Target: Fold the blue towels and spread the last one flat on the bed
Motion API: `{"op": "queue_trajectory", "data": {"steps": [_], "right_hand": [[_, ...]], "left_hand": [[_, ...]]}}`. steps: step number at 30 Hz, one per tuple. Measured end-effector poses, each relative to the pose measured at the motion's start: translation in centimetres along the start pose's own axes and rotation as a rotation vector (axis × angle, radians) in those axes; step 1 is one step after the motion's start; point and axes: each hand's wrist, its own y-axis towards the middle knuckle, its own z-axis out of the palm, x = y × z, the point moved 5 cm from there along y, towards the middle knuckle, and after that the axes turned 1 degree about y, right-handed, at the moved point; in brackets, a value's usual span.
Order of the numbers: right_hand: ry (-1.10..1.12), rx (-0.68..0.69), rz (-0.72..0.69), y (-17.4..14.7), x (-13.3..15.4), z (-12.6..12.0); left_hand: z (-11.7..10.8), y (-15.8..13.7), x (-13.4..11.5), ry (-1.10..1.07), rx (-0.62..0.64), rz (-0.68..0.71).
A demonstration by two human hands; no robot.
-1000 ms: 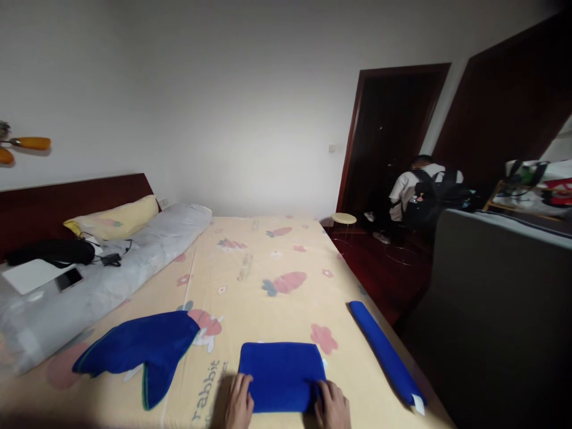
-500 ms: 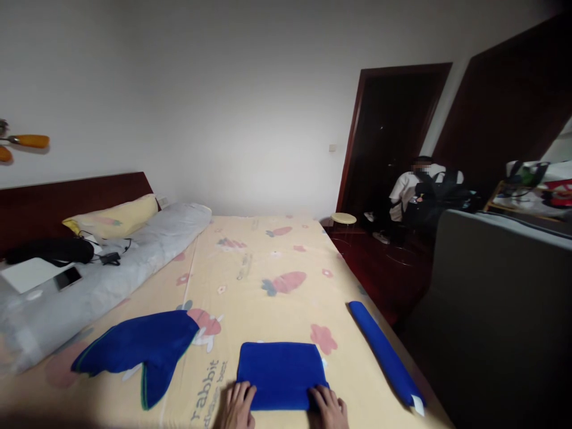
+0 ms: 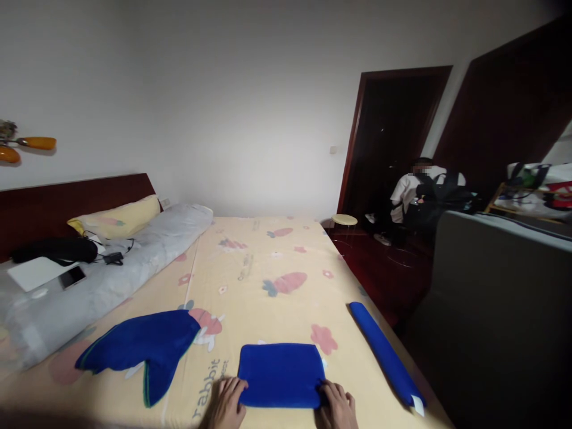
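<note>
A blue cloth, folded into a flat rectangle, lies on the bed right in front of me. My left hand has its fingers curled at the cloth's lower left edge, thumb close to the fingers. At the lower right edge, my right hand grips the border the same way. To the left, a loosely spread blue cloth with green edging rests in an uneven shape. A long blue roll with a white tag lies at the right of the bed.
The bed has a cream sheet with printed radishes and flowers. A grey bundle, a phone and black cables lie at the left. Beyond the bed are a round stool and a seated person. A dark panel stands at the right.
Both my hands have moved slightly outward, to the left and right edges of the folded cloth. The view has shifted a little; the other blue pieces lie as before.
</note>
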Motion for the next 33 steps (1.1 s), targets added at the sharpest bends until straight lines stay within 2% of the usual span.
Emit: {"op": "queue_trajectory", "data": {"steps": [5, 10, 13, 16, 19, 21, 23, 26, 29, 33], "right_hand": [[0.068, -0.003, 0.033, 0.1, -1.1, -0.4], [0.087, -0.045, 0.118, 0.5, -2.2, 0.8], [0.061, -0.091, 0.178, 0.7, -2.5, 1.3], [0.004, -0.18, 0.223, 0.9, -2.0, 1.4], [-0.019, -0.22, 0.17, 1.4, 0.1, 1.8], [0.022, -0.176, 0.05, 1.6, 2.7, 2.6], [0.086, -0.072, -0.096, 1.6, 5.8, 3.6], [0.147, 0.108, -0.189, 1.3, 8.8, 5.3], [0.147, 0.186, -0.172, 0.8, 8.4, 6.2], [0.046, 0.114, -0.097, 0.1, 3.7, 6.1]], "left_hand": [[-1.5, -0.3, 1.0, -0.216, -0.079, -0.062], [-1.3, 0.7, 2.1, -0.352, -0.208, -0.175], [-0.7, 1.2, 2.3, -0.277, -0.244, -0.239], [-0.4, 1.3, 1.7, -0.079, -0.313, -0.278], [0.6, 1.2, -0.2, 0.072, -0.384, -0.266], [2.6, 1.5, -2.3, 0.07, -0.325, -0.163], [5.2, 1.8, -4.6, 0.033, -0.191, -0.051], [8.6, 1.7, -6.5, -0.001, 0.03, -0.014], [9.5, 1.3, -6.0, 0.012, 0.138, -0.048], [7.5, 0.4, -2.3, 0.056, 0.162, -0.1]]}}
